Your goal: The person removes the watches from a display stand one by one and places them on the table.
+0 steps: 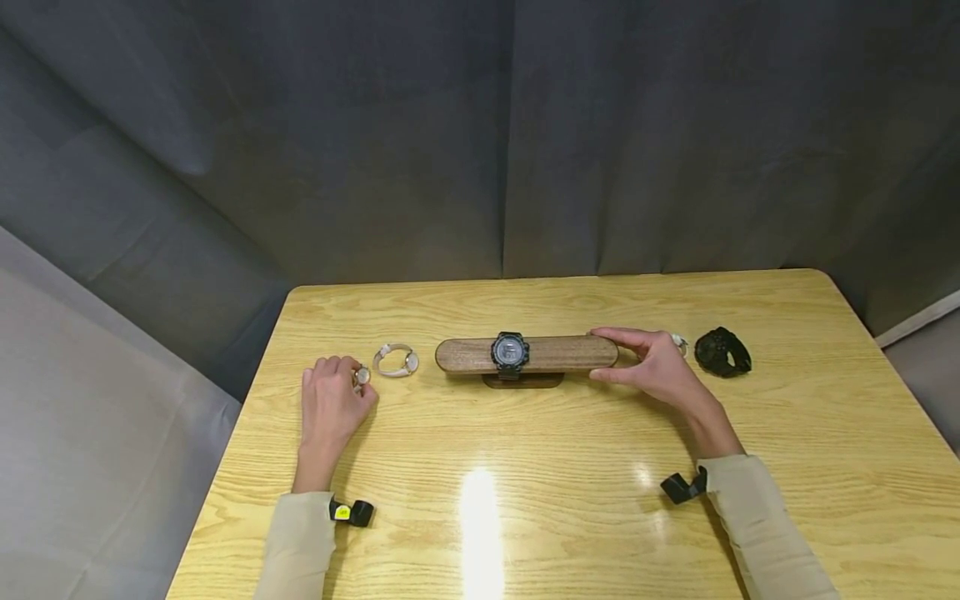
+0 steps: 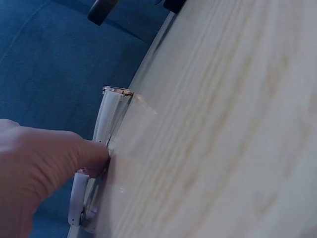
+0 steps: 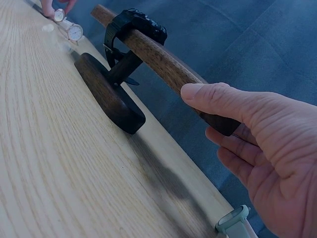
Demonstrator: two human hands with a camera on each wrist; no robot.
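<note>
A T-shaped wooden watch stand [image 1: 558, 353] stands at the middle of the table, with a black digital watch [image 1: 510, 352] strapped round its bar. My right hand [image 1: 660, 367] grips the bar's right end, thumb on the near side and fingers on the far side, as the right wrist view [image 3: 267, 134] also shows. On the left, my left hand [image 1: 333, 396] pinches a small watch with a pale round dial [image 1: 363, 376] close over the table. Beside it lies a white-strapped watch [image 1: 396, 361]. In the left wrist view the thumb [image 2: 89, 156] covers part of a white strap [image 2: 106, 116].
Right of my right hand lies a black watch [image 1: 722, 352]. A pale green watch [image 3: 234, 222], mostly hidden by the hand in the head view, is between them. Dark curtains [image 1: 480, 150] hang behind the wooden table [image 1: 570, 483].
</note>
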